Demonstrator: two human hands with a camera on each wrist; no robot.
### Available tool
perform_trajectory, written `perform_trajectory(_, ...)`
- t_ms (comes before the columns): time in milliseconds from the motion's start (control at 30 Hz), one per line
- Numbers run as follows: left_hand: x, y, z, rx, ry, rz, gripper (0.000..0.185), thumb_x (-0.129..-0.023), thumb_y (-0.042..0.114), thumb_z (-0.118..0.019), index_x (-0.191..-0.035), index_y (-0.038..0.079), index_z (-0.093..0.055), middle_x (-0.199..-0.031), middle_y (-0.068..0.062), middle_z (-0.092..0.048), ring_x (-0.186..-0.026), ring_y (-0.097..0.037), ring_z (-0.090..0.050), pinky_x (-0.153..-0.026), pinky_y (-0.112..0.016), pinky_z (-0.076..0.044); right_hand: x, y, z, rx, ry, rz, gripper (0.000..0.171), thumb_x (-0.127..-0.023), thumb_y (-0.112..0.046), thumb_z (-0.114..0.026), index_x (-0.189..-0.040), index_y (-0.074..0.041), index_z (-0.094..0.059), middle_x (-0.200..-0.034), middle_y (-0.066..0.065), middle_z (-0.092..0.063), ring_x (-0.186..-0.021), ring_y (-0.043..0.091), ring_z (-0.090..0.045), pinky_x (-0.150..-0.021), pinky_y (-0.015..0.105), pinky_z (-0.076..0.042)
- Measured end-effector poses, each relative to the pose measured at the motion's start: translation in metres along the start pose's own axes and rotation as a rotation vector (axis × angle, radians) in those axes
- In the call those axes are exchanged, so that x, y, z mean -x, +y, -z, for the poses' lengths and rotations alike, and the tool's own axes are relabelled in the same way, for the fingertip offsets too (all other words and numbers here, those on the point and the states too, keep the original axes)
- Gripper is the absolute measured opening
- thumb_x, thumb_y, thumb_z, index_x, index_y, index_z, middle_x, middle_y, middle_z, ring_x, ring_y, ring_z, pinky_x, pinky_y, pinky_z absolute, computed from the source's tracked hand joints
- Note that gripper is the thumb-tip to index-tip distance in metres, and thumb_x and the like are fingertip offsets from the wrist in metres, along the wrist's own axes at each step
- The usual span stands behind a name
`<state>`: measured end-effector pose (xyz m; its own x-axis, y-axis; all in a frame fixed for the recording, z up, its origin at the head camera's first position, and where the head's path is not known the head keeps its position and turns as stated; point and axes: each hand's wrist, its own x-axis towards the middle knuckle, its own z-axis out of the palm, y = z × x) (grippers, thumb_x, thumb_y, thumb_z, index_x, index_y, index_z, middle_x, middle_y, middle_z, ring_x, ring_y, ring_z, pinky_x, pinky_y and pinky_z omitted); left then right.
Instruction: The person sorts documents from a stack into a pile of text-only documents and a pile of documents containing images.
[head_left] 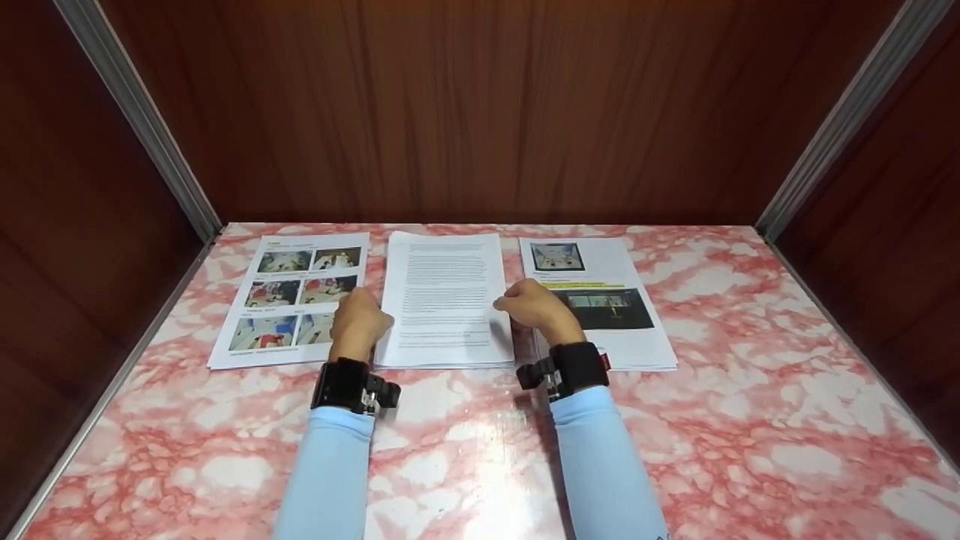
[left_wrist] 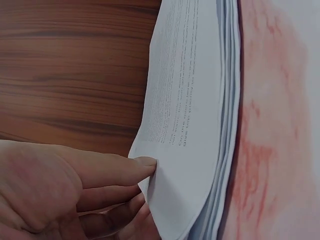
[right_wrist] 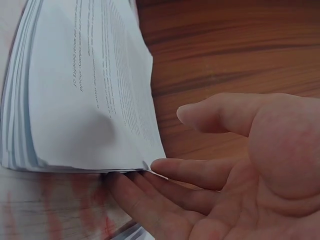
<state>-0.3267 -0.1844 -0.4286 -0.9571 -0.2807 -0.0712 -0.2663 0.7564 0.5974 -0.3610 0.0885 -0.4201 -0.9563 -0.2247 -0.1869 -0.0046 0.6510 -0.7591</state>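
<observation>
A stack of text-printed paper (head_left: pixel 446 300) lies in the middle of the table, between my hands. My left hand (head_left: pixel 358 322) pinches its left edge; in the left wrist view the thumb (left_wrist: pixel 145 161) is on top of the printed page and the other fingers are behind the edge. At the opposite edge is my right hand (head_left: pixel 546 311). Seen from the right wrist, its fingertips touch the edge of the stack (right_wrist: pixel 75 135) from the side and below, while the thumb (right_wrist: pixel 200 112) stands off the paper.
To the left lies a stack of sheets with colour photos (head_left: pixel 296 296); to the right, another with two pictures and a yellow-highlighted line (head_left: pixel 652 349). The red-and-white marbled table (head_left: pixel 750 420) is bounded by dark wood panels (head_left: pixel 480 112) at the back and sides.
</observation>
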Motion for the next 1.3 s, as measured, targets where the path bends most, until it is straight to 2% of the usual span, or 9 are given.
perform_trajectory(67, 0.0002, 0.0001, -0.0002, -0.001, -0.003, -0.006, 0.013, -0.076, 0.007, -0.064, -0.069, 0.005, -0.053, -0.086, -0.017, -0.06, -0.075, -0.032, -0.055, -0.062, -0.046, -0.047, 0.0005, 0.0002, 0.0004, 0.004, 0.003, -0.009, 0.033, -0.092, -0.027, -0.061, -0.107, 0.001, -0.066, -0.079, 0.004, -0.051, -0.071, 0.021, -0.052, -0.065, 0.034, -0.043)
perform_trajectory(300, 0.0005, 0.0015, 0.0014, -0.013, -0.016, 0.0, 0.009, -0.077, 0.008, -0.064, -0.071, 0.003, -0.059, -0.092, -0.02, -0.063, -0.081, -0.034, -0.057, -0.069, -0.05, -0.049, 0.0017, 0.0012, 0.0028, 0.013, -0.017, 0.013, 0.035, -0.092, -0.027, -0.059, -0.103, 0.004, -0.067, -0.069, 0.001, -0.041, -0.062, 0.019, -0.044, -0.063, 0.034, -0.038)
perform_trajectory(500, 0.0011, 0.0025, 0.0015, -0.023, -0.028, 0.007, 0.009, -0.078, 0.01, -0.065, -0.077, 0.002, -0.061, -0.095, -0.021, -0.063, -0.084, -0.035, -0.058, -0.072, -0.052, -0.049, 0.0029, 0.0001, 0.0033, 0.002, -0.014, -0.005, 0.038, -0.093, -0.028, -0.059, -0.114, 0.003, -0.064, -0.091, 0.007, -0.054, -0.081, 0.022, -0.052, -0.074, 0.036, -0.043)
perform_trajectory(600, 0.0015, 0.0023, 0.0018, -0.022, -0.029, 0.004, 0.01, -0.078, 0.01, -0.066, -0.077, 0.002, -0.06, -0.094, -0.019, -0.063, -0.083, -0.034, -0.057, -0.07, -0.051, -0.049, 0.0025, -0.0002, 0.0026, -0.009, -0.012, -0.013, 0.038, -0.093, -0.028, -0.059, -0.115, 0.002, -0.064, -0.087, 0.007, -0.054, -0.079, 0.023, -0.053, -0.073, 0.036, -0.043)
perform_trajectory(767, 0.0003, 0.0014, 0.002, -0.02, -0.031, -0.012, 0.013, -0.077, 0.009, -0.067, -0.072, 0.004, -0.056, -0.089, -0.018, -0.061, -0.079, -0.032, -0.056, -0.067, -0.048, -0.049, 0.0021, -0.001, 0.001, -0.005, -0.01, -0.013, 0.033, -0.092, -0.028, -0.059, -0.098, 0.004, -0.066, -0.065, 0.0, -0.04, -0.06, 0.02, -0.046, -0.06, 0.034, -0.04)
perform_trajectory(900, -0.0008, 0.0012, 0.0022, -0.027, -0.028, -0.027, 0.018, -0.076, 0.008, -0.066, -0.067, 0.007, -0.051, -0.085, -0.017, -0.06, -0.076, -0.032, -0.055, -0.064, -0.045, -0.048, 0.0024, -0.0022, 0.0002, 0.004, 0.009, -0.018, 0.029, -0.091, -0.027, -0.059, -0.076, -0.003, -0.058, -0.059, -0.002, -0.036, -0.055, 0.019, -0.044, -0.053, 0.033, -0.036)
perform_trajectory(1000, -0.0012, 0.0007, 0.0026, -0.036, -0.024, -0.041, 0.021, -0.075, 0.006, -0.065, -0.063, 0.008, -0.048, -0.083, -0.017, -0.059, -0.074, -0.031, -0.054, -0.063, -0.044, -0.047, 0.0029, -0.003, 0.0, -0.004, 0.022, -0.024, 0.028, -0.091, -0.027, -0.059, -0.072, -0.008, -0.053, -0.062, 0.0, -0.039, -0.058, 0.021, -0.047, -0.054, 0.033, -0.037)
perform_trajectory(1133, -0.002, -0.0006, 0.0023, -0.042, -0.018, -0.055, 0.022, -0.074, 0.006, -0.064, -0.062, 0.008, -0.046, -0.082, -0.017, -0.059, -0.073, -0.031, -0.054, -0.064, -0.044, -0.048, 0.0024, -0.0031, -0.0003, -0.004, 0.019, -0.026, 0.027, -0.09, -0.028, -0.059, -0.073, -0.008, -0.054, -0.063, 0.0, -0.04, -0.059, 0.022, -0.047, -0.055, 0.034, -0.038)
perform_trajectory(1300, -0.0026, -0.0022, 0.0015, -0.041, -0.01, -0.074, 0.024, -0.073, 0.005, -0.063, -0.059, 0.009, -0.045, -0.081, -0.018, -0.059, -0.072, -0.031, -0.054, -0.066, -0.045, -0.049, 0.0012, -0.0018, -0.0012, -0.001, 0.007, -0.024, 0.036, -0.091, -0.028, -0.058, -0.061, -0.013, -0.044, -0.055, -0.003, -0.031, -0.049, 0.016, -0.036, -0.052, 0.032, -0.033)
